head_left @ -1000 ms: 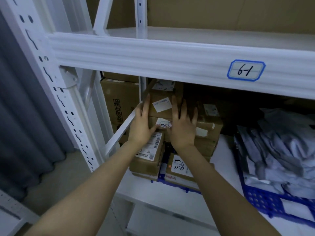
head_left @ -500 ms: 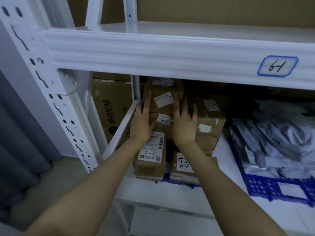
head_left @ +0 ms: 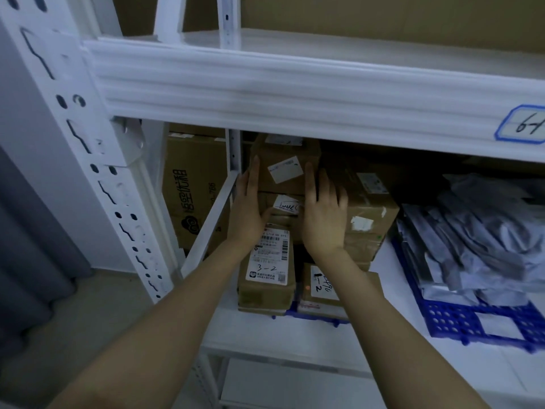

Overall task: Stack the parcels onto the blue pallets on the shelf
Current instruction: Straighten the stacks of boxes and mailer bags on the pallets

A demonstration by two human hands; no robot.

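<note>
Both hands are up on the top parcel. The left hand lies flat along its left edge and the right hand flat along its right edge. Fingers are straight on both, nothing curled round the box, just palms pressing it into place. That top parcel crowns the brown stack, tucked right under the white shelf beam above it.

Directly below the top parcel sits a smaller labelled parcel, below that the parcel marked 3-2, and the blue pallet peeks out at the very bottom. To the right of the top parcel a wider taped box butts against the stack. Further right again, grey mailer bags are heaped on a second blue pallet. To its left, the white diagonal brace runs just beside the left hand.

Here's the worry: the column looks tall and narrow, and the boxes under the top parcel look unevenly sized. Once those palms come away, it could lean or slide forward off the stack. A shove too far left could jam it against the brace, and any lift could knock it on the beam, since there looks to be little room above. A slow, even release looks like the safe call.
</note>
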